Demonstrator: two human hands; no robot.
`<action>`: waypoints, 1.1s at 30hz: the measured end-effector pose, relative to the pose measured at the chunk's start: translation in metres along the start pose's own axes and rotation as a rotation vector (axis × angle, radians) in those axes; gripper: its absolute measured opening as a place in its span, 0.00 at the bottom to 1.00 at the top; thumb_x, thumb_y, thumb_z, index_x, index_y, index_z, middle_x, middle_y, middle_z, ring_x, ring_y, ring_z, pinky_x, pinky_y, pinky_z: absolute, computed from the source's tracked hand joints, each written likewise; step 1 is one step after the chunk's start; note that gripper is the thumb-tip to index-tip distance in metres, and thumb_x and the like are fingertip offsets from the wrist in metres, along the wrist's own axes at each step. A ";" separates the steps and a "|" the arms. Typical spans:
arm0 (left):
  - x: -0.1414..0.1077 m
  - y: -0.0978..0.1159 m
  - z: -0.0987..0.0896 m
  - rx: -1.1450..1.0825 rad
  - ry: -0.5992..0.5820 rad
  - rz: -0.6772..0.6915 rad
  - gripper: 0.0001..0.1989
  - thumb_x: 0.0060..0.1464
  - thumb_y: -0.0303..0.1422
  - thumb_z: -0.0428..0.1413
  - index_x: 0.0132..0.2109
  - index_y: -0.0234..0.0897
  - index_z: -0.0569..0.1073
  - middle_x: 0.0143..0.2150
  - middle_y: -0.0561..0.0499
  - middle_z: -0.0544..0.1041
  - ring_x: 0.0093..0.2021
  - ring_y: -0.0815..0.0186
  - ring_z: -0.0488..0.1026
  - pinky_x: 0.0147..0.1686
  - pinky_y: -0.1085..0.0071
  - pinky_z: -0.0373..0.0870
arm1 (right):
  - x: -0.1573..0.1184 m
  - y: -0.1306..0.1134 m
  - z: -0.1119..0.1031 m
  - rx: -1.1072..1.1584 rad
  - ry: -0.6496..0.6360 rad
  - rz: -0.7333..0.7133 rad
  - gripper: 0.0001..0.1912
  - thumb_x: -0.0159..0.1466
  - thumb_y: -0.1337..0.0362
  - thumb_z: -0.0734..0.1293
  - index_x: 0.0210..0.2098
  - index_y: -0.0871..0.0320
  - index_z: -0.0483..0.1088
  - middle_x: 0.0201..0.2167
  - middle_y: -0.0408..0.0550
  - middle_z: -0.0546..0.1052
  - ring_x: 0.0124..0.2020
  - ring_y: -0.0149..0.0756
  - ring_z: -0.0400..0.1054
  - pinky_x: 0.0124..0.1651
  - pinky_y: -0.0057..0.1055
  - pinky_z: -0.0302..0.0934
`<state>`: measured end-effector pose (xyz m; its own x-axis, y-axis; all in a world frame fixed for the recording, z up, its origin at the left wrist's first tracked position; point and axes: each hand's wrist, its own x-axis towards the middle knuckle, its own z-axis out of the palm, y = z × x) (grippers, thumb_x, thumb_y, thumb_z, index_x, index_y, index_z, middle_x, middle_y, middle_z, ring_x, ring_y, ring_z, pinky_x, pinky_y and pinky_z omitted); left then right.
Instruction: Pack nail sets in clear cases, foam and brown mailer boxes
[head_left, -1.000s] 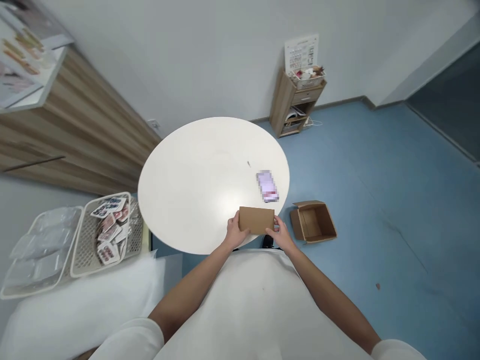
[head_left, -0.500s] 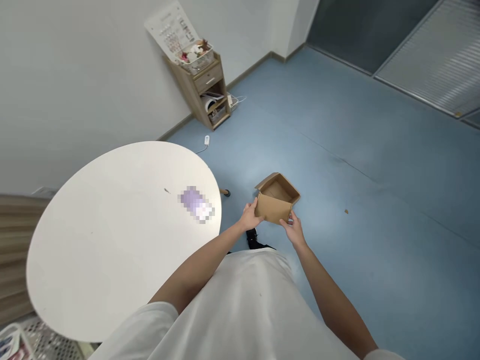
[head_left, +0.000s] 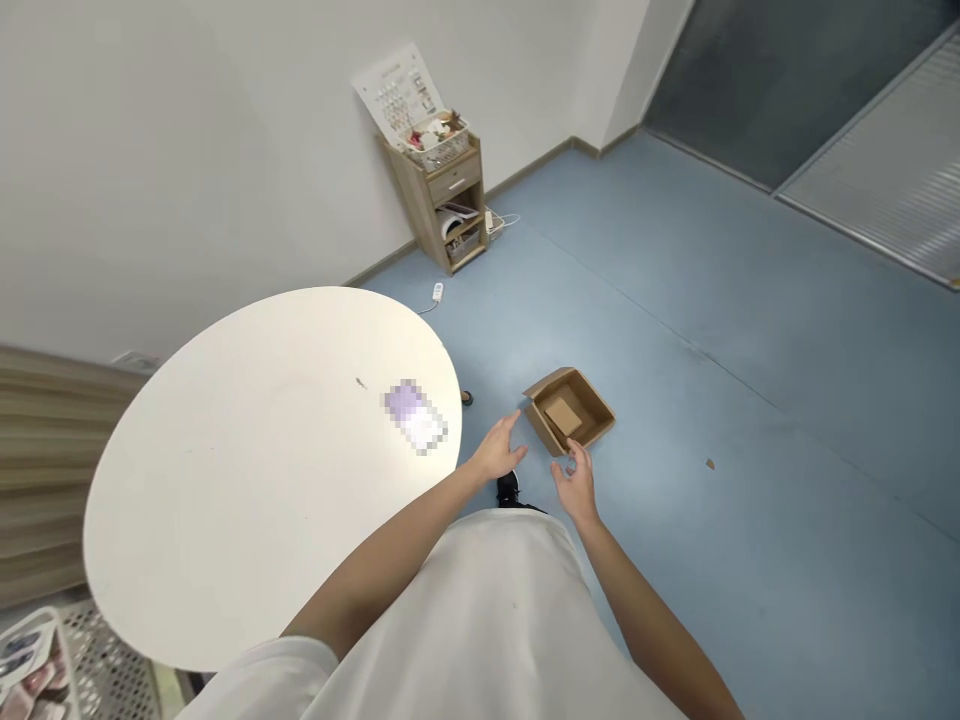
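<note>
Both hands are in the air in front of my body, holding nothing. My left hand [head_left: 501, 449] is open, thumb and fingers apart, near the table's right edge. My right hand [head_left: 576, 482] is also open, its fingers spread and slightly curled. Beyond them an open cardboard box [head_left: 597, 410] stands on the floor with a flap leaning out to the left. Inside it lies a smaller brown cardboard piece [head_left: 562, 416], flat-faced and rectangular. The right fingertips overlap the box's near edge in the view, well above it.
A round white table [head_left: 262, 480] fills the left, with a blurred-out purple and white item [head_left: 415, 416] on it. A wooden cabinet [head_left: 420, 205] bearing a basket [head_left: 442, 145] stands by the wall. A small brown scrap [head_left: 710, 464] lies on the blue floor [head_left: 750, 560].
Both hands have let go of the brown cardboard piece, which has dropped into the box on the floor. The hands have opened and spread apart. The view has shifted slightly.
</note>
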<state>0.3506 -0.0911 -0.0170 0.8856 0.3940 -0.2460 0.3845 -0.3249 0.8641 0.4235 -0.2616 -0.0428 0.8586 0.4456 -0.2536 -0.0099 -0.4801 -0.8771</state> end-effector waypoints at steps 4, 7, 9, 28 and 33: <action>-0.052 -0.021 -0.029 -0.054 0.148 -0.072 0.33 0.48 0.34 0.53 0.60 0.37 0.51 0.58 0.41 0.60 0.55 0.56 0.60 0.53 0.57 0.57 | -0.014 -0.025 0.032 0.007 -0.108 -0.133 0.26 0.54 0.60 0.60 0.53 0.53 0.57 0.53 0.53 0.59 0.49 0.40 0.60 0.45 0.38 0.61; -0.104 -0.037 -0.054 -0.119 0.283 -0.141 0.33 0.50 0.35 0.51 0.61 0.40 0.48 0.57 0.42 0.60 0.51 0.58 0.65 0.44 0.61 0.66 | -0.029 -0.048 0.063 0.002 -0.228 -0.217 0.24 0.55 0.60 0.59 0.52 0.55 0.58 0.51 0.53 0.62 0.42 0.37 0.65 0.42 0.37 0.62; -0.144 -0.048 -0.070 -0.161 0.403 -0.194 0.32 0.50 0.35 0.50 0.61 0.42 0.47 0.57 0.42 0.61 0.49 0.59 0.67 0.39 0.65 0.68 | -0.043 -0.064 0.088 -0.011 -0.345 -0.267 0.23 0.56 0.59 0.59 0.51 0.56 0.58 0.49 0.54 0.65 0.37 0.35 0.66 0.41 0.36 0.62; -0.429 -0.158 -0.102 -0.404 1.263 -0.740 0.20 0.49 0.35 0.51 0.50 0.36 0.65 0.42 0.46 0.72 0.36 0.65 0.71 0.38 0.67 0.68 | -0.231 -0.158 0.321 -0.188 -1.380 -0.408 0.22 0.54 0.58 0.61 0.49 0.54 0.60 0.38 0.47 0.70 0.27 0.30 0.65 0.35 0.34 0.63; -0.444 -0.164 -0.096 -0.456 1.375 -0.824 0.19 0.48 0.35 0.53 0.48 0.35 0.66 0.42 0.45 0.73 0.36 0.65 0.71 0.39 0.67 0.68 | -0.245 -0.154 0.354 -0.299 -1.619 -0.363 0.18 0.53 0.59 0.62 0.43 0.55 0.64 0.32 0.44 0.71 0.27 0.30 0.66 0.35 0.33 0.63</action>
<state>-0.1312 -0.1304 -0.0074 -0.4721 0.8133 -0.3400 0.2793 0.5039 0.8174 0.0327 -0.0292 0.0099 -0.5792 0.7287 -0.3654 0.3097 -0.2179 -0.9255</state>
